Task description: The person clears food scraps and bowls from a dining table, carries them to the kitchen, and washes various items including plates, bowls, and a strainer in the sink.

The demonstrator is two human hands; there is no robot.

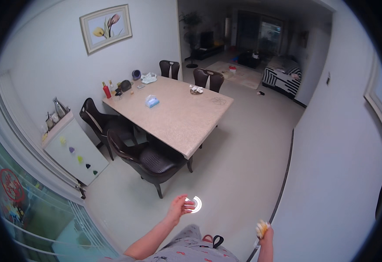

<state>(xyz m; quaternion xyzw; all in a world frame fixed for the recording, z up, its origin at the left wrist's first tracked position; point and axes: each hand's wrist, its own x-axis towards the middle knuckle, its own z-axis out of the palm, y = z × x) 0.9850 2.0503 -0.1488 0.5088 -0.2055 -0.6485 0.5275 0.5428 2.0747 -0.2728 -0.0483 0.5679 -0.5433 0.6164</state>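
My left hand point(180, 208) is held out over the floor in front of me, fingers apart and slightly curled, with nothing in it. A bright ring-shaped light reflection shows on the floor just behind its fingertips. At the lower right, close to the white wall, my right hand point(267, 231) is closed around a crumpled white and yellow-orange item point(262, 229), too small and blurred to name. Farther ahead stands a stone-topped dining table point(177, 121). On it are a blue tissue box point(152, 101), a bowl with white items point(196, 90) and a red bottle point(106, 90).
Dark leather chairs point(155, 162) surround the table. A low white cabinet point(76, 150) with coloured hooks stands left, beside the sliding glass door point(30, 213). A long wall point(328, 163) runs along the right. A dim living room with a striped sofa point(282, 77) lies beyond.
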